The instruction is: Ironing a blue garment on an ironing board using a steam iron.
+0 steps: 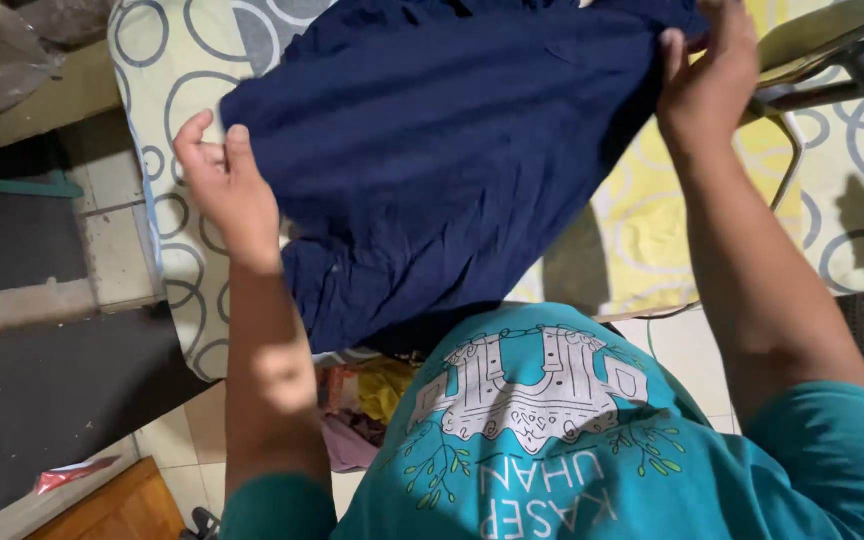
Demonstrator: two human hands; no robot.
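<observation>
Overhead, left hand [224,185] and right hand [709,75] gripping navy garment [442,150], arms outstretched

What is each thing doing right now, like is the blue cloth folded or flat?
Navy cloth: spread out, wrinkled, lower edge hanging off the board.
Left hand: gripping the cloth's left edge.
Right hand: pinching the cloth's upper right edge.
Ironing board cover: lying flat under the cloth, yellow with grey rings.
Clothes pile: crumpled on the floor below.

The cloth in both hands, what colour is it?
The cloth is plain dark navy blue, seen best in the head view.
</observation>
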